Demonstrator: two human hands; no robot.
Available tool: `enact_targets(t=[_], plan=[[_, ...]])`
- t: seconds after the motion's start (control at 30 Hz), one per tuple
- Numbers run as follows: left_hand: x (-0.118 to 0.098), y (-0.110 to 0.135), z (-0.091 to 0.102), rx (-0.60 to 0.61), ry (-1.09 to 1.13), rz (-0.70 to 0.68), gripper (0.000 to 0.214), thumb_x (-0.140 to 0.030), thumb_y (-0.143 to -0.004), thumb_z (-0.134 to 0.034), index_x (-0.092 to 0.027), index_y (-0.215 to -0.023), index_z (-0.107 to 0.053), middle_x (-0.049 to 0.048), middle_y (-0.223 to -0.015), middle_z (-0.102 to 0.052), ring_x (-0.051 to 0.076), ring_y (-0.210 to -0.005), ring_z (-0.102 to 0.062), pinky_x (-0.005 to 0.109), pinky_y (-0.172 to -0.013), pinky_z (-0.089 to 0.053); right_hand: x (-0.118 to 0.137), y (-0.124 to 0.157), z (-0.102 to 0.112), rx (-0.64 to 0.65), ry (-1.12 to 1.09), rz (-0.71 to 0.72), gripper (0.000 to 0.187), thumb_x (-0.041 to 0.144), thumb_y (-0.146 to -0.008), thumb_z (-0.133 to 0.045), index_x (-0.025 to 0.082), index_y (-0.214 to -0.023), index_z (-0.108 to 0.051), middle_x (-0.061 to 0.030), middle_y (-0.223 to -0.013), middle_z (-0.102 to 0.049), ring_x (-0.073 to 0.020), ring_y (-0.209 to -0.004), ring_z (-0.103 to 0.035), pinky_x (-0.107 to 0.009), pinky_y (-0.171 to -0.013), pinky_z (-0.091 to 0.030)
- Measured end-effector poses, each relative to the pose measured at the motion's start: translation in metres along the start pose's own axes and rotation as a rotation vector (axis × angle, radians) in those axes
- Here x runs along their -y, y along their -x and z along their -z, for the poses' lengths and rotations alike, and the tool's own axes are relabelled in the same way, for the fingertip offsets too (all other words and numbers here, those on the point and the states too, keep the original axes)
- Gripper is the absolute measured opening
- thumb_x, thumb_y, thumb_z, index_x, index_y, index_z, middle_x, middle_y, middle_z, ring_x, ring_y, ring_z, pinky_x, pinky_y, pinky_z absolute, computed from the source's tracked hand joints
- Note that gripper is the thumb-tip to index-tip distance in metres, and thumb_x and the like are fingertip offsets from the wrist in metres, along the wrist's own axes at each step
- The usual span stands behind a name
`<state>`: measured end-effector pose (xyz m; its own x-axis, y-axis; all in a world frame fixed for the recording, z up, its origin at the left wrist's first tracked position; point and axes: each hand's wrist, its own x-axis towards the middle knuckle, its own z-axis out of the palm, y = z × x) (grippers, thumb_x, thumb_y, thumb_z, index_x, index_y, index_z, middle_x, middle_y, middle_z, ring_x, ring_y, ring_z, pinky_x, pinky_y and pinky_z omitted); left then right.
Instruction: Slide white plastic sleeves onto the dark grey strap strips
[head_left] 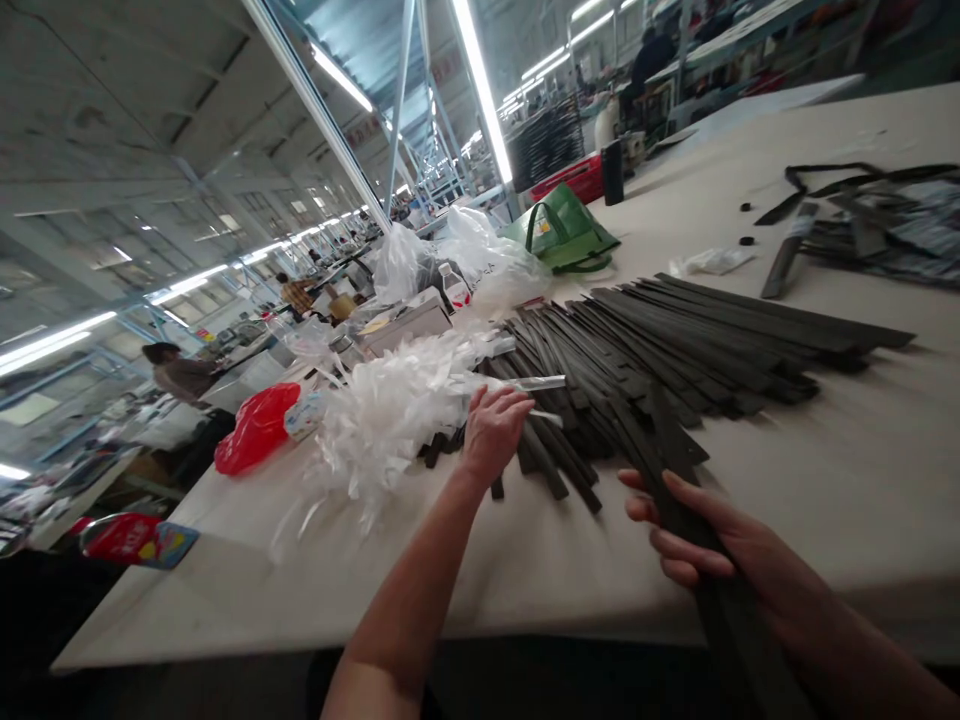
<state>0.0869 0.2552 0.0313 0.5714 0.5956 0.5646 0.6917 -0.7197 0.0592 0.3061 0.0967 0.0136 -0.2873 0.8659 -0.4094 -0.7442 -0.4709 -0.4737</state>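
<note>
My right hand (712, 545) is wrapped round a dark grey fabric-like strip (679, 510), or a thin stack of them, which runs down past the table's front edge. Its far end overlaps a wide pile of similar dark strips (697, 340) fanned out on the table. My left hand (495, 430) reaches over the pile's left part with fingers curled. A thin whitish plastic strip (549, 416) sticks out at its fingertips, and another shiny strip (540, 383) lies just beyond the fingers. Left of this hand spreads a loose heap of white plastic strips (390, 405).
A red plastic bag (259, 428) lies at the table's left edge. Behind the heap stand clear bags (487, 260), a bottle (454, 287), a box (405, 325) and a green bag (562, 230). More dark pieces (885, 225) lie at right. A person (180, 372) sits far left.
</note>
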Motion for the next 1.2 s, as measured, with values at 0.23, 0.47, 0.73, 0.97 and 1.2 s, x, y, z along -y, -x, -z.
enact_targets(t=[0.23, 0.47, 0.73, 0.97, 1.2], plan=[[-0.037, 0.085, 0.052, -0.126, 0.067, 0.067, 0.017, -0.024, -0.088, -0.058, -0.031, -0.093, -0.072, 0.0001, -0.105, -0.073, 0.017, -0.111, -0.060, 0.041, -0.108, -0.032, -0.030, -0.005, -0.021, -0.076, 0.389, 0.098, 0.041, 0.044, -0.076, -0.072, 0.020, -0.107, -0.062, -0.0071, -0.106, -0.069, 0.0009, -0.037, -0.028, -0.020, -0.043, -0.048], [-0.066, 0.124, 0.053, -0.197, 0.058, 0.108, 0.021, -0.025, -0.088, -0.057, -0.036, -0.097, -0.072, 0.0005, -0.112, -0.071, 0.018, -0.115, -0.058, 0.042, -0.109, -0.032, -0.073, -0.011, -0.046, 0.023, 0.583, 0.056, 0.061, 0.050, -0.070, -0.075, 0.015, -0.117, -0.058, 0.0114, -0.042, -0.040, -0.0061, -0.036, -0.034, -0.023, -0.045, -0.047], [-0.094, 0.141, 0.057, -0.278, 0.385, 0.545, 0.028, -0.028, -0.088, -0.057, -0.020, -0.113, -0.064, 0.0112, -0.120, -0.065, 0.023, -0.113, -0.058, 0.039, -0.095, -0.045, -0.078, -0.010, -0.047, -0.023, 0.720, 0.235, 0.055, 0.045, -0.065, -0.078, 0.019, -0.109, -0.057, 0.0041, -0.079, -0.057, -0.0030, -0.041, -0.044, -0.019, -0.039, -0.040], [-0.124, 0.137, 0.070, 0.170, 1.032, 0.929, 0.033, -0.044, -0.084, -0.060, -0.015, -0.090, -0.074, 0.0035, -0.080, -0.073, 0.019, -0.074, -0.064, 0.028, -0.069, -0.048, -0.076, -0.005, -0.047, -0.020, 0.965, 0.367, 0.041, 0.045, -0.077, -0.066, 0.019, -0.109, -0.058, -0.0008, -0.087, -0.059, -0.0082, -0.053, -0.052, -0.021, -0.047, -0.045], [-0.118, 0.125, 0.067, -0.054, 1.224, 1.119, 0.026, -0.038, -0.078, -0.068, -0.014, -0.070, -0.071, 0.0044, -0.069, -0.071, 0.014, -0.066, -0.061, 0.026, -0.066, -0.046, -0.070, 0.013, -0.038, 0.077, 1.069, 0.381, 0.048, 0.058, -0.093, -0.038, 0.018, -0.117, -0.052, 0.0045, -0.055, -0.050, -0.0121, -0.045, -0.047, -0.024, -0.045, -0.041]])
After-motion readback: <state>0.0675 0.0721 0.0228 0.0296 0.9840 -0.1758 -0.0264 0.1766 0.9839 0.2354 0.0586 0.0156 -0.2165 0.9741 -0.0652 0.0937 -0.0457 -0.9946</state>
